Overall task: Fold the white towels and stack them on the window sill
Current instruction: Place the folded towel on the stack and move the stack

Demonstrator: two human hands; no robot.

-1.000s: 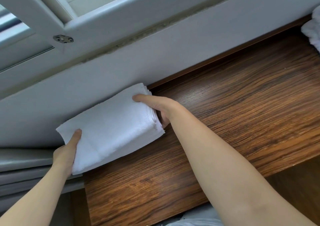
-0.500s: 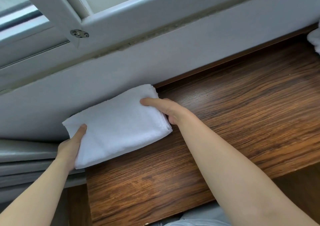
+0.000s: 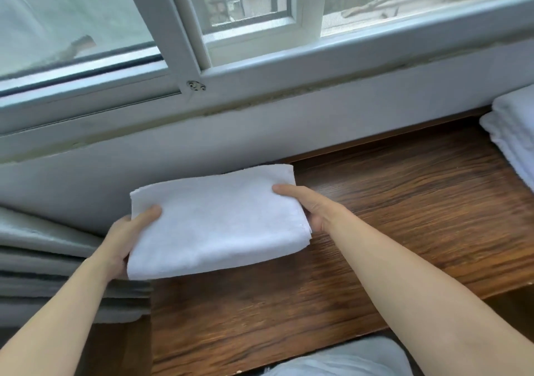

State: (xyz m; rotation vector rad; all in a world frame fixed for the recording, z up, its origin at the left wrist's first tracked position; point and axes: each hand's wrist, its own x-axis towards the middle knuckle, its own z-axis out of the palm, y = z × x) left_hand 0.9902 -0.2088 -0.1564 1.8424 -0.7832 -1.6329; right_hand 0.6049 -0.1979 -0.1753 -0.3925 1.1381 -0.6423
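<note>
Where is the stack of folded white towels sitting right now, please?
In the head view, the stack of folded white towels sits at the far right edge, on the dark wooden sill against the white wall below the window.

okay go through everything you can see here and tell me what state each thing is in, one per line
Towel: folded, held at both ends over the sill.
Left hand: grips the towel's left end.
Right hand: grips the towel's right end.
Stack: folded white towels piled at the sill's right edge.
Sill: bare wood between towel and stack.
Window: whether shut, cannot tell.
</note>
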